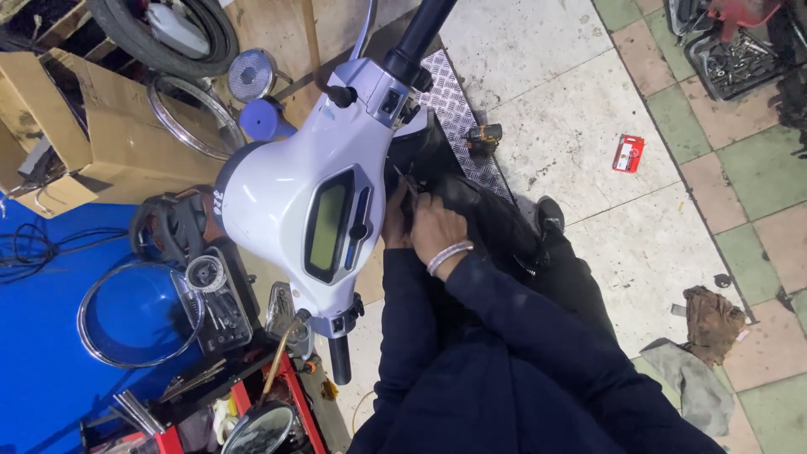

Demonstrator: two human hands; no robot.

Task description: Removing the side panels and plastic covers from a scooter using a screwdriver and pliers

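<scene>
Right hand [435, 225], silver bracelet at the wrist, curled narrow around something thin and dark just behind the scooter's handlebar cover [294, 197]. Looks like a wire or small tool [402, 181], too small to tell which. Left hand [393, 220] mostly hidden under the cover's rear edge, pressed against the right hand; whether it grips anything cannot be told.

Work spot: the dark inner panel [471, 210] below the headset, between the cover and the person's knees.

Judgement on doing it well: both hands are crowded into a shadowed gap, so keep the thin piece steady with one hand and guide with the other, and avoid levering against the pale plastic cover, which could scratch or crack.

Around: instrument display [329, 225] faces up; right grip [420, 34] over the chequered metal plate [458, 109]. Chrome ring [139, 313] on the blue sheet at the floor's left edge. Red toolbox [286, 403] near the lower edge. Rags [710, 319] on the tiles, right.
</scene>
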